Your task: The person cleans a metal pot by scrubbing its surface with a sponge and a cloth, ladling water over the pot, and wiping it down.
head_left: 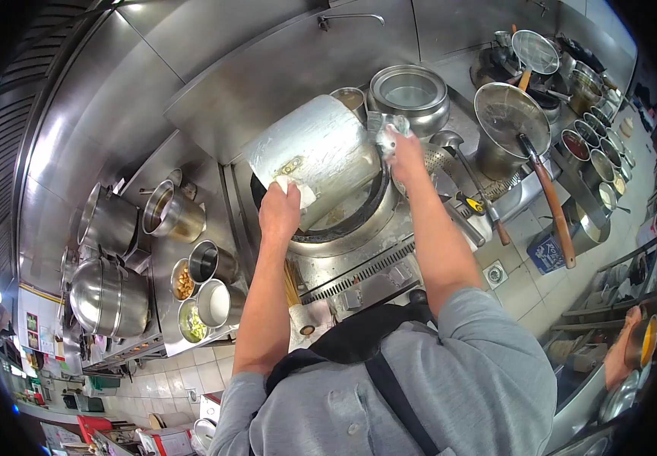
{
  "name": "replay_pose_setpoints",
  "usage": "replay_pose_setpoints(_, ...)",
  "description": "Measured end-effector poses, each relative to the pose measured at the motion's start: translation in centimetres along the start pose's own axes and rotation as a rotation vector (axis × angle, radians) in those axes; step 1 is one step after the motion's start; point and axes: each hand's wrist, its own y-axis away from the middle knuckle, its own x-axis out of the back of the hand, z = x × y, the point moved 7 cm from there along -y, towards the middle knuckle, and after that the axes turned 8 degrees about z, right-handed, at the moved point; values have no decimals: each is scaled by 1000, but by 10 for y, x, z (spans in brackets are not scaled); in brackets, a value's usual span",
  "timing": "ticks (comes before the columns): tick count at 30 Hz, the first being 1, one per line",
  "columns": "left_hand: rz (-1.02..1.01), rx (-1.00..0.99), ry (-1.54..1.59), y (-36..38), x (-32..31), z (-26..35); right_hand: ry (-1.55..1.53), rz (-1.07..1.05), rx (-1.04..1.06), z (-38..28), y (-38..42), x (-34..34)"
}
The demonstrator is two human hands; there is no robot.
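Note:
A large silver stockpot (317, 137) is tipped on its side over a wok (341, 230) set in the stove. My left hand (280, 209) is closed on the pot's near left side, with a white cloth (307, 196) between fingers and metal. At the pot's right end, my right hand (404, 152) grips it through another pale cloth (391, 134). Part of the wok's dark inside shows beneath the pot; the pot's own inside is hidden from me.
Behind stands a round steel pot (408, 80), below a wall faucet (351, 17). To the right are a ladle (450, 140), a wire strainer (512, 114) and several seasoning containers (575, 144). On the left counter sit steel pots (169, 216) and bowls of chopped food (193, 319).

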Motion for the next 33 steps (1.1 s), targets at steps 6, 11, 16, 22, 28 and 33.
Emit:
replay_pose_setpoints(6,26,11,-24,3,2,3,1156,476,1030,-39,51,-32)
replay_pose_setpoints(11,22,12,-11,1,2,3,935,124,1106,30,85,-67)
replay_pose_setpoints(16,5,12,11,2,1,1,861,110,1027,23,88,-66)
replay_pose_setpoints(22,-2,18,-14,2,2,4,1044,149,1010,38,111,-75)
replay_pose_setpoints(28,-13,5,-9,4,3,5,910,169,905,29,114,-72)
replay_pose_setpoints(33,-7,-5,-29,4,3,5,959,124,762,25,106,-70)
